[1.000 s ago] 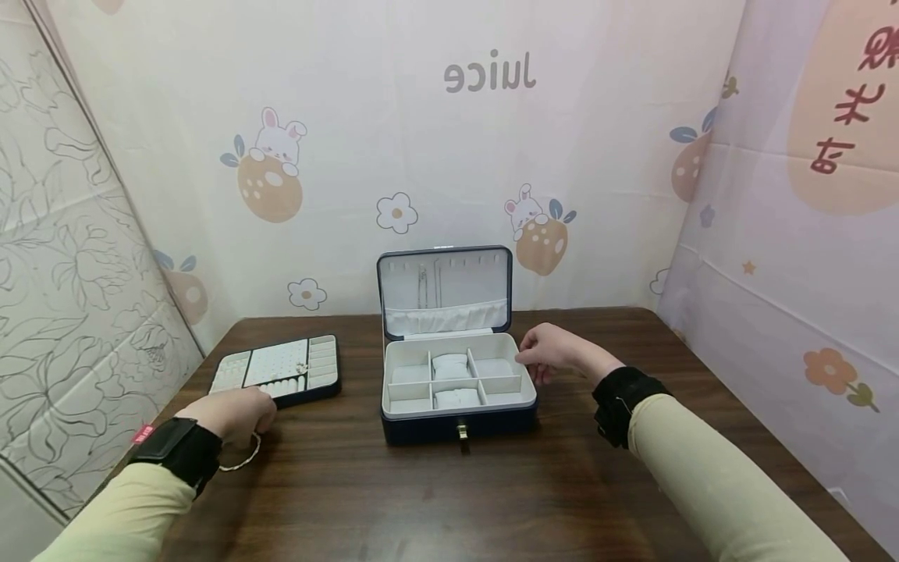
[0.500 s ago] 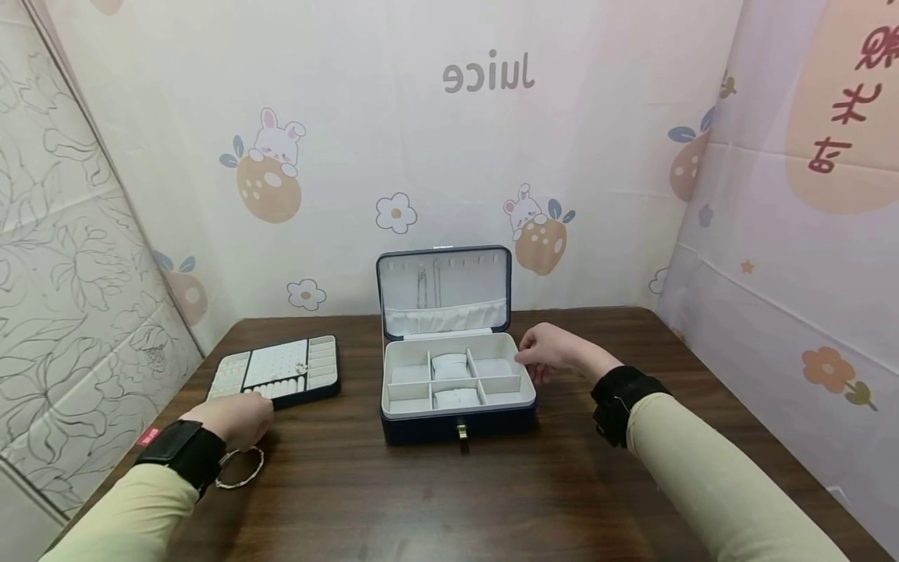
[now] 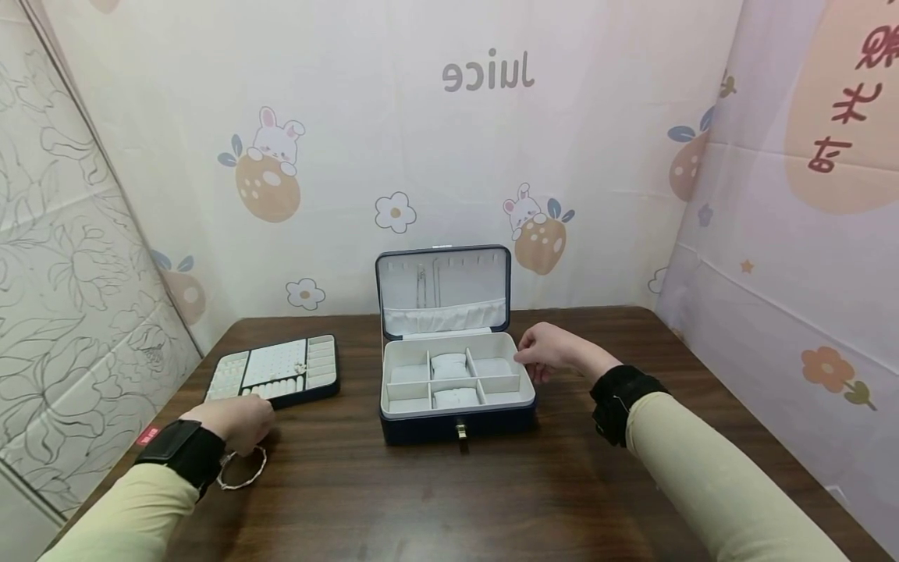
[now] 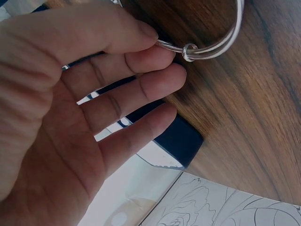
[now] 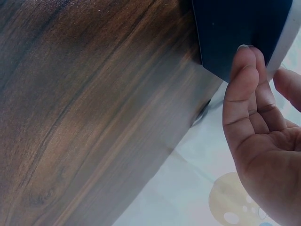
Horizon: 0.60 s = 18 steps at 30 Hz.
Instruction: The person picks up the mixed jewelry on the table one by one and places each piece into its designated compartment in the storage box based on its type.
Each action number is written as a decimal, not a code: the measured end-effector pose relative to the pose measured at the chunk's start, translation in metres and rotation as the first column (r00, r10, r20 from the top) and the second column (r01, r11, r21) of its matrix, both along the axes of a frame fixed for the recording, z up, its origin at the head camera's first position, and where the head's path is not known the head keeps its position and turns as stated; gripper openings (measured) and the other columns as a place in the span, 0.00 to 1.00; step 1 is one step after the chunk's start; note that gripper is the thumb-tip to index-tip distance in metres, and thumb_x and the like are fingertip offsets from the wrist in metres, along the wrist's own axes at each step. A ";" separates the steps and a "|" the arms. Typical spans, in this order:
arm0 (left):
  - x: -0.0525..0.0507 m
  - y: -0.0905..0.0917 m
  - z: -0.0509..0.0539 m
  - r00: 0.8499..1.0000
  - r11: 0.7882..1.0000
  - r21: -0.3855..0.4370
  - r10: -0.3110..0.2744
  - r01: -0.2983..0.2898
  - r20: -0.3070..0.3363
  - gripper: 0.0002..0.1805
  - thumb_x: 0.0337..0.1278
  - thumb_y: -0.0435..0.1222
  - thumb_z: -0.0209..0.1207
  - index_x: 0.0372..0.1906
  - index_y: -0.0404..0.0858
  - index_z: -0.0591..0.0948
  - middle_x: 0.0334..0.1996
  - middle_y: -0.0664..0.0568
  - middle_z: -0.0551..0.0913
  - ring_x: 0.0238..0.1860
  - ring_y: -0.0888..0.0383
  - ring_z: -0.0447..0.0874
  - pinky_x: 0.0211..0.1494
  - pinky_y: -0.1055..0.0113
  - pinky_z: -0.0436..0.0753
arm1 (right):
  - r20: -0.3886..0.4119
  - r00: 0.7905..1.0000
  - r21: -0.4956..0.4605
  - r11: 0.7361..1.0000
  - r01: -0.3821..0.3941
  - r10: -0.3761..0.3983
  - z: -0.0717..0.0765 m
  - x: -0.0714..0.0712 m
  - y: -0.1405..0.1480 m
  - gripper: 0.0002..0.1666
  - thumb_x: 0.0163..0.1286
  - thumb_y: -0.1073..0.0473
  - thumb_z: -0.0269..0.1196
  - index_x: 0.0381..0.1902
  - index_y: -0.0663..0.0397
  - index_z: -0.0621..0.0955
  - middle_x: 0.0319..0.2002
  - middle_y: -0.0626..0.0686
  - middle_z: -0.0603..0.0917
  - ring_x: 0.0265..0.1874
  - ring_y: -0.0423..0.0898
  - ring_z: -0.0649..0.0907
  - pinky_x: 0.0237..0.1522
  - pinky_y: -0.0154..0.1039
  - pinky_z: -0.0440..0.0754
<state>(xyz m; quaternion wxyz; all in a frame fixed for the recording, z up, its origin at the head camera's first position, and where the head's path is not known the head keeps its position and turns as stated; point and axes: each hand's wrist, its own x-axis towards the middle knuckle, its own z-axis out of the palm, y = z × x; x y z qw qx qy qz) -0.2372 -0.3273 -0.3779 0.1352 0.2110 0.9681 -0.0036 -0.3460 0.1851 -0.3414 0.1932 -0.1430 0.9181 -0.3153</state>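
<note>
A thin silver bangle hangs from my left hand, pinched between thumb and index finger. In the left wrist view the bangle shows a small knot-like coil, and the other fingers lie spread and slightly bent. Just beyond this hand lies a shallow navy jewelry tray with ring rolls and small compartments. My right hand holds the right wall of a navy jewelry box, its lid up. The right wrist view shows the fingertips against the box's outer side and the thumb at its rim.
Inside the box, white dividers separate several compartments, two of them with white cushions. Necklaces hang inside the lid. A gold clasp sits on the box front. Printed curtains stand behind the brown wooden table.
The bangle has swung from nearly edge-on to a wider ring below my left hand, which has shifted very slightly. My right hand stays on the box wall.
</note>
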 end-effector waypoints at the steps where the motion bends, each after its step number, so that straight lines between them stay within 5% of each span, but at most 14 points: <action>1: 0.000 0.000 0.001 1.000 1.000 0.008 0.001 -0.001 0.008 0.21 0.36 0.16 0.61 0.16 0.45 0.69 0.16 0.61 0.65 0.19 0.63 0.62 0.24 0.70 0.61 | -0.001 1.000 0.001 1.000 0.002 -0.002 0.000 0.000 0.000 0.14 0.76 0.60 0.59 0.48 0.68 0.81 0.27 0.56 0.84 0.25 0.47 0.84 0.37 0.49 0.87; 7: 0.000 0.008 0.010 0.999 0.999 0.047 0.020 -0.022 0.044 0.21 0.34 0.14 0.61 0.18 0.45 0.72 0.17 0.59 0.70 0.21 0.61 0.67 0.24 0.68 0.66 | 0.004 1.000 0.001 1.000 0.017 -0.017 0.000 0.001 -0.001 0.14 0.77 0.59 0.59 0.49 0.67 0.80 0.27 0.56 0.84 0.25 0.47 0.84 0.38 0.49 0.86; 14: -0.002 0.024 0.033 0.995 0.992 0.087 -0.093 0.095 -0.029 0.21 0.37 0.15 0.57 0.16 0.46 0.73 0.17 0.64 0.67 0.21 0.66 0.64 0.25 0.71 0.67 | 0.005 1.000 0.005 1.000 0.027 -0.027 0.000 0.002 -0.001 0.14 0.76 0.59 0.59 0.50 0.67 0.80 0.27 0.56 0.85 0.24 0.47 0.84 0.39 0.49 0.87; 18: -0.006 0.036 0.050 0.993 0.990 0.084 -0.111 0.114 -0.042 0.21 0.41 0.14 0.57 0.18 0.45 0.74 0.18 0.63 0.68 0.22 0.65 0.63 0.25 0.71 0.66 | -0.005 1.000 0.009 1.000 0.021 -0.021 0.001 0.003 -0.002 0.15 0.76 0.59 0.59 0.50 0.67 0.80 0.27 0.56 0.85 0.24 0.47 0.84 0.40 0.51 0.87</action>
